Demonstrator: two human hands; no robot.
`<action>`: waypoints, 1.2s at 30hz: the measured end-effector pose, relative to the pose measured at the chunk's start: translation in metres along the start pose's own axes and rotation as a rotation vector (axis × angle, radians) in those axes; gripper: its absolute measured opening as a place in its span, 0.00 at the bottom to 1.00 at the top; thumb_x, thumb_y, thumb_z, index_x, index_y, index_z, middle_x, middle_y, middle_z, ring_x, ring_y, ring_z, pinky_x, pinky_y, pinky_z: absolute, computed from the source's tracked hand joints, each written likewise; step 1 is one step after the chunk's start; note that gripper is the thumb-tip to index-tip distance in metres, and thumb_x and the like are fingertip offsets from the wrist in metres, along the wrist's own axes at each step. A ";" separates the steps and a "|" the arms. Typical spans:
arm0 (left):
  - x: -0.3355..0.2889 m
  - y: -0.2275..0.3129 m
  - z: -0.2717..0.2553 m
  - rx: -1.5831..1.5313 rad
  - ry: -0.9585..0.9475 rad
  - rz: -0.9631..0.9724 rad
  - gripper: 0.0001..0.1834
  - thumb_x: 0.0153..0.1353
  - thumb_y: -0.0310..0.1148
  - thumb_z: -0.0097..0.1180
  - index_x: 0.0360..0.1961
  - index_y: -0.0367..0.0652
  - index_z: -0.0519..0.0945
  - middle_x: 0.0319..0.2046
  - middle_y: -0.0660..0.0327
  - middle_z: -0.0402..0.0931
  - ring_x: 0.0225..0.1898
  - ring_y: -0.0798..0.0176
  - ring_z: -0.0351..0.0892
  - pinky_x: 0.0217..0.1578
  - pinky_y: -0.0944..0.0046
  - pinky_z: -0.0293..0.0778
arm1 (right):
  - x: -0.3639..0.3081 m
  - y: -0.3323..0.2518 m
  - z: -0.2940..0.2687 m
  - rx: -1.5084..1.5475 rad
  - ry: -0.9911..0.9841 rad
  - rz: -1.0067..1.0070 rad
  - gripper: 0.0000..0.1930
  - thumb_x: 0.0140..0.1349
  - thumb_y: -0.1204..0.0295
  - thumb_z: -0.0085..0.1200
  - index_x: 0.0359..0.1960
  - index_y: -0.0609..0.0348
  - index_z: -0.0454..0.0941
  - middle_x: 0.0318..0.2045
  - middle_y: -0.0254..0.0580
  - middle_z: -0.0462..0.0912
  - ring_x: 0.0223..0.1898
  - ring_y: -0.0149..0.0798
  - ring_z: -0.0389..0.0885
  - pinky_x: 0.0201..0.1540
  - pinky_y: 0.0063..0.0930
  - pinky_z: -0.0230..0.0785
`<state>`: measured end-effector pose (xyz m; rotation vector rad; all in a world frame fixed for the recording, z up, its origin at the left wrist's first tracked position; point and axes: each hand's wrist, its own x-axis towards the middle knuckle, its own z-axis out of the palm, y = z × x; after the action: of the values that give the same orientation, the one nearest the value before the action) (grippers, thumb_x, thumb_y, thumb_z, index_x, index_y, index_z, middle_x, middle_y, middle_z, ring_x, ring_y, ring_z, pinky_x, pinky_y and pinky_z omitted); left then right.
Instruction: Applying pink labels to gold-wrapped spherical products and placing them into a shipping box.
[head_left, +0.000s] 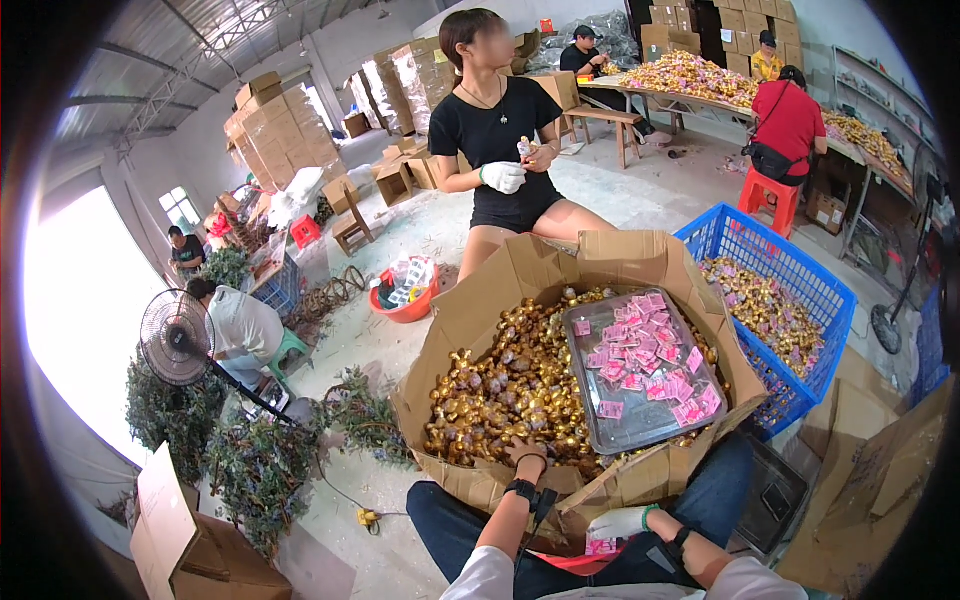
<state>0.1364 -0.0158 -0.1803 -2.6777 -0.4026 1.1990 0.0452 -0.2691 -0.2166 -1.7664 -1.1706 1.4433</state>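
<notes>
Left hand (527, 455) reaching into the gold foil-wrapped pieces (500, 390) heaped in the open cardboard box (470, 310), fingers dug in among them, curl and grip impossible to tell. Right hand (620, 522) in a white glove, low by the lap, fingers closed loosely on pink labels (600, 547), partly hidden behind the box flap. More pink labels scattered on a metal tray (640, 425) resting atop the heap. Blue plastic crate (790, 265) just beside, holding more wrapped pieces.

Lots of shiny gold wrapped pieces (500, 390) lie heaped in the open cardboard box (470, 310). The heap sits at about six o'clock.
</notes>
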 end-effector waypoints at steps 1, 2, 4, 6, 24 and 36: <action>0.006 0.000 0.003 -0.075 0.015 0.024 0.38 0.60 0.45 0.54 0.68 0.46 0.54 0.69 0.47 0.37 0.66 0.37 0.46 0.50 0.50 0.69 | -0.002 -0.001 -0.001 -0.005 0.022 -0.013 0.25 0.66 0.50 0.38 0.54 0.54 0.71 0.44 0.41 0.79 0.33 0.36 0.77 0.30 0.31 0.71; 0.011 0.000 0.005 -0.150 0.030 0.047 0.37 0.61 0.41 0.53 0.68 0.44 0.52 0.69 0.44 0.39 0.67 0.38 0.44 0.48 0.55 0.71 | -0.004 -0.001 -0.001 -0.010 0.045 -0.027 0.25 0.66 0.50 0.38 0.54 0.54 0.71 0.42 0.41 0.79 0.32 0.36 0.77 0.30 0.32 0.71; 0.036 -0.009 0.030 -0.194 0.048 0.000 0.38 0.61 0.41 0.53 0.69 0.44 0.51 0.69 0.43 0.38 0.67 0.38 0.46 0.43 0.57 0.74 | -0.006 -0.022 -0.007 0.018 0.000 0.031 0.25 0.66 0.50 0.38 0.53 0.54 0.71 0.43 0.41 0.79 0.31 0.36 0.77 0.30 0.32 0.71; 0.038 -0.006 0.031 -0.214 0.064 -0.017 0.39 0.61 0.41 0.54 0.69 0.44 0.49 0.68 0.41 0.37 0.66 0.39 0.47 0.38 0.59 0.77 | -0.015 -0.038 -0.012 0.070 -0.017 0.104 0.24 0.66 0.50 0.38 0.53 0.54 0.71 0.43 0.41 0.79 0.31 0.36 0.77 0.30 0.32 0.71; -0.031 -0.004 -0.016 -0.620 0.104 -0.116 0.30 0.64 0.50 0.43 0.64 0.47 0.61 0.55 0.47 0.69 0.53 0.48 0.73 0.50 0.49 0.73 | -0.033 -0.055 -0.012 0.006 0.252 -0.039 0.22 0.66 0.54 0.41 0.30 0.61 0.75 0.24 0.50 0.78 0.25 0.41 0.73 0.33 0.38 0.66; -0.016 -0.009 -0.001 -0.563 0.000 -0.004 0.38 0.62 0.46 0.50 0.69 0.51 0.48 0.63 0.39 0.54 0.60 0.43 0.64 0.49 0.47 0.73 | -0.065 -0.100 -0.022 1.325 0.315 -0.526 0.14 0.60 0.76 0.47 0.47 0.65 0.72 0.31 0.41 0.74 0.30 0.36 0.73 0.32 0.24 0.67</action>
<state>0.1249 -0.0121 -0.1658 -3.1288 -0.8581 1.2288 0.0374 -0.2785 -0.0957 -0.6259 -0.2512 1.0785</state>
